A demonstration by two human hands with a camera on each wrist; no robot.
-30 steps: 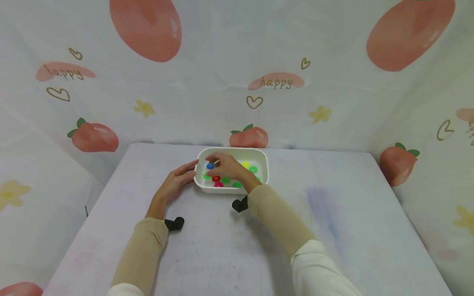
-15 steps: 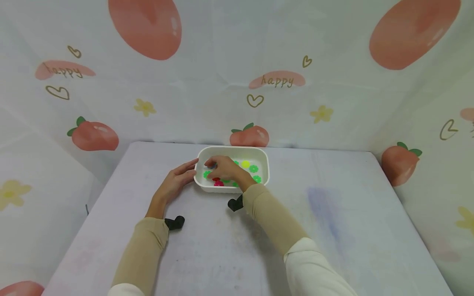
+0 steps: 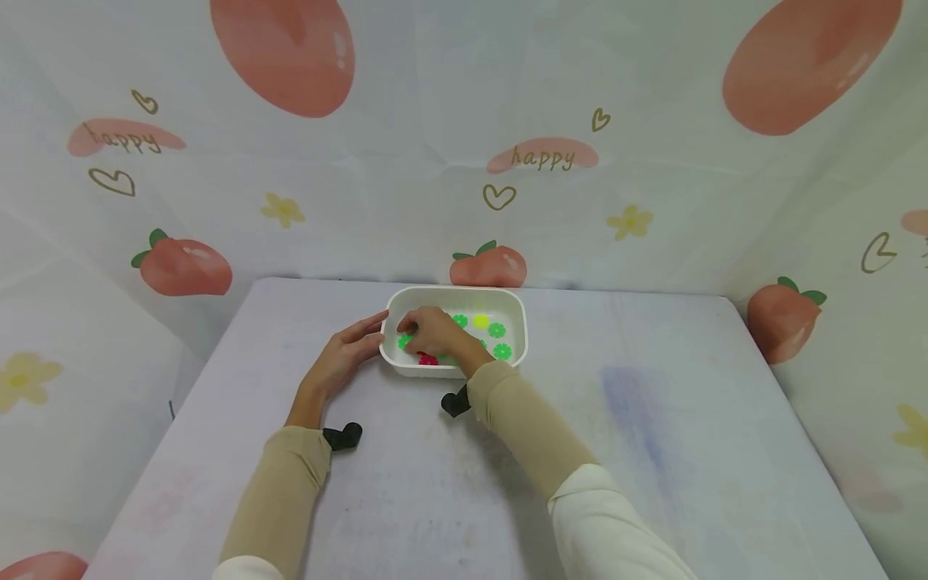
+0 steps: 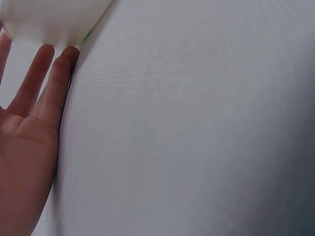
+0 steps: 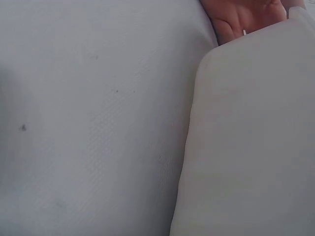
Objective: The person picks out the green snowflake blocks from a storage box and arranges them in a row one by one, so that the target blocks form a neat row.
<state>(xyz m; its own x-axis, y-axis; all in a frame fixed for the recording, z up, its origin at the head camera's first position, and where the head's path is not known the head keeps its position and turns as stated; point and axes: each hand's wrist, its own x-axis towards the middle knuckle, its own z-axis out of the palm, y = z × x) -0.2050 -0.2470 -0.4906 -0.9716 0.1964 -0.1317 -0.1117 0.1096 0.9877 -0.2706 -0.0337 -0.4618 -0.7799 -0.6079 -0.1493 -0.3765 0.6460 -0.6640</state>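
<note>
A white tray [image 3: 516, 302] stands at the far side of the table with several small flower-shaped plastic pieces inside. Straight fingers of my left hand [image 3: 341, 362] touch its left end; the left wrist view shows the fingertips against the tray wall [image 4: 59, 19]. My right hand [image 3: 438, 332] reaches down into the tray's left half, fingers bent. What lies under its fingertips is hidden. Close by are a green piece [image 3: 403, 342] and a pinkish-red piece [image 3: 428, 360]. Farther right lie a yellow piece [image 3: 481, 321] and green pieces, one of them a green flower [image 3: 496, 330].
The pale table [image 3: 406, 483] carries a bluish smudge [image 3: 638, 411] at right. A printed cloth backdrop [image 3: 391, 177] rises behind and beside it. Black heart-shaped attachments sit at both wrists, such as the left attachment [image 3: 344, 437].
My right hand has moved down and slightly left in the tray, covering the blue piece and the red one that showed before. My left hand stays at the tray's end.
</note>
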